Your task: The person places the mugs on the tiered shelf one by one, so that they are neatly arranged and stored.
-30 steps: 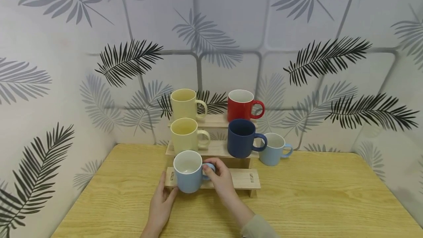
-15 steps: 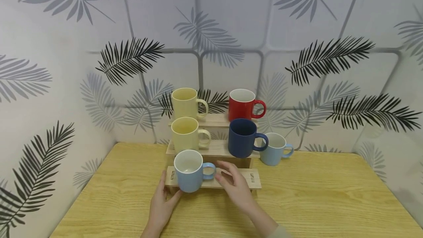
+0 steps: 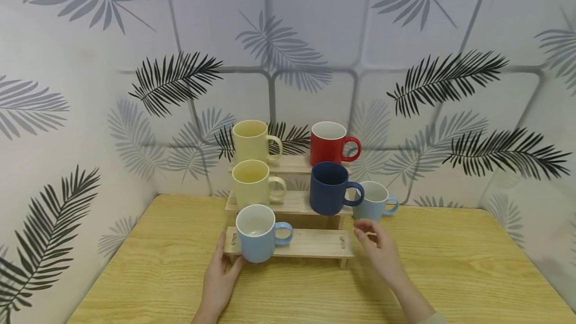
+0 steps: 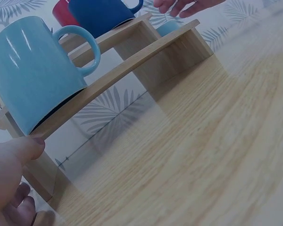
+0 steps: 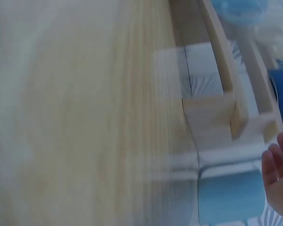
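A light blue mug (image 3: 256,236) with a white inside stands at the left end of the lowest shelf of a wooden tiered rack (image 3: 315,242). My left hand (image 3: 219,279) holds that end of the rack, thumb at the front edge under the mug, other fingers along the side. In the left wrist view the thumb (image 4: 30,148) lies close below the mug's base. My right hand (image 3: 380,254) is off the rack's right end, fingers loosely bent with nothing between them. Just beyond its fingertips a second light blue mug (image 3: 370,201) stands on the table, partly covered.
Two pale yellow mugs (image 3: 250,184) stand on the left of the upper shelves. On the right are a navy mug (image 3: 328,189) on the middle shelf and a red mug (image 3: 327,145) on top. Leaf-patterned wall (image 3: 310,24) rises behind the wooden table (image 3: 450,264).
My right hand has let go of the front light blue mug's handle and moved right, toward the other light blue mug. The left hand has stayed at the rack's end.
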Action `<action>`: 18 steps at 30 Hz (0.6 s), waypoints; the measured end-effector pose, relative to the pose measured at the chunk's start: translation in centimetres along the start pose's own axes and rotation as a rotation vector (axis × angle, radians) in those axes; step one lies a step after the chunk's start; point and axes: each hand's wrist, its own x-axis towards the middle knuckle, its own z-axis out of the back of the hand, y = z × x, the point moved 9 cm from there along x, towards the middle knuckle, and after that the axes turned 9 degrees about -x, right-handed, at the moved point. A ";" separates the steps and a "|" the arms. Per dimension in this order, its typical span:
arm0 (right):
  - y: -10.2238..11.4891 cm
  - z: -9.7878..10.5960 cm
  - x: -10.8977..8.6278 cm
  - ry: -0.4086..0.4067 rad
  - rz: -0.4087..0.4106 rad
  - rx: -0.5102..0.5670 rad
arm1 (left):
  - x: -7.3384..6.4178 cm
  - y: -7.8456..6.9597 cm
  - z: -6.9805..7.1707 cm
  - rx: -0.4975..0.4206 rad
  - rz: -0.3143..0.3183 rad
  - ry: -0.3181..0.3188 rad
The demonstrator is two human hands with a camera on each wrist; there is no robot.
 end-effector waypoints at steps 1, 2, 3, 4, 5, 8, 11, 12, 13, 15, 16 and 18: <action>-0.4 0.8 0.3 -0.039 -0.003 -0.019 | 0.0 0.0 0.0 0.000 0.001 0.002; -0.9 1.5 0.6 -0.074 -0.007 -0.031 | 0.0 -0.1 0.0 -0.001 0.000 0.003; -1.3 2.1 0.9 -0.101 -0.017 -0.044 | -0.1 -0.2 -0.1 -0.002 -0.002 0.004; -1.8 2.7 1.2 -0.122 -0.034 -0.053 | -0.1 -0.3 -0.1 -0.005 -0.005 0.005; -2.3 3.1 1.6 -0.133 -0.052 -0.061 | -0.2 -0.4 -0.1 -0.008 -0.007 0.004; -3.7 4.0 2.8 -0.125 -0.129 -0.089 | -0.3 -0.6 -0.1 -0.014 -0.016 0.002; -5.4 4.2 4.0 -0.094 -0.192 -0.110 | -0.2 -0.5 -0.1 -0.008 -0.018 -0.005; -6.0 4.3 4.3 -0.089 -0.205 -0.117 | -0.2 -0.5 0.0 -0.005 -0.019 -0.006; -6.5 4.3 4.6 -0.083 -0.216 -0.123 | -0.2 -0.5 0.0 -0.001 -0.020 -0.006; -7.3 4.4 5.1 -0.092 -0.222 -0.147 | -0.2 -0.6 0.0 0.001 -0.021 -0.005; -7.5 4.4 5.3 -0.096 -0.223 -0.160 | -0.2 -0.6 -0.1 0.003 -0.021 -0.003; -8.0 4.5 5.7 -0.092 -0.232 -0.191 | -0.2 -0.7 -0.1 0.002 -0.021 -0.001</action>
